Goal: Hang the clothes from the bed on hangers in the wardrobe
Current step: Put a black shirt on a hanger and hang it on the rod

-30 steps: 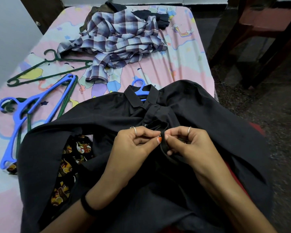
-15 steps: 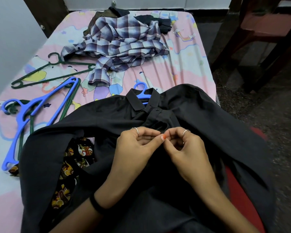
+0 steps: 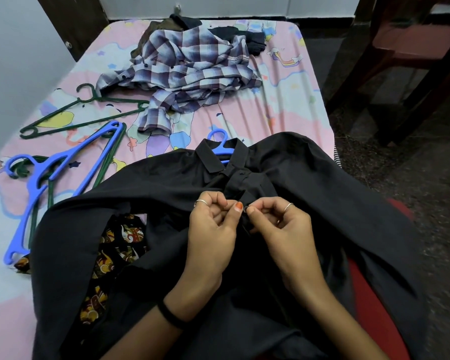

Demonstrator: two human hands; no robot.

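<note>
Black shirt (image 3: pixel 309 183) is spread across the near end of the bed (image 3: pixel 283 105) and over our lap, collar pointing away, with a blue hanger (image 3: pixel 220 146) already tucked inside the neck so that only its hook pokes out. We've got both hands at the placket, just below the collar: our left hand (image 3: pixel 213 229) pinches the fabric edge, our right hand (image 3: pixel 283 224) pinches what looks like a small button (image 3: pixel 245 209), thumbs nearly touching. Both grips are narrow, fingertip only.

We reckon this cloth is light, soft and limp, so it'll slide and sag wherever it isn't supported. Best to work the button by the stiffer placket strip, then lift by the hanger hook rather than the fabric.

Farther up the bed lies the crumpled plaid shirt (image 3: pixel 187 74), with darker garments (image 3: pixel 244 37) behind it. A green hanger (image 3: pixel 86 113) and a loose blue hanger (image 3: pixel 60 178) lie at the left, and a patterned garment (image 3: pixel 115 250) peeks from under the black one.
</note>
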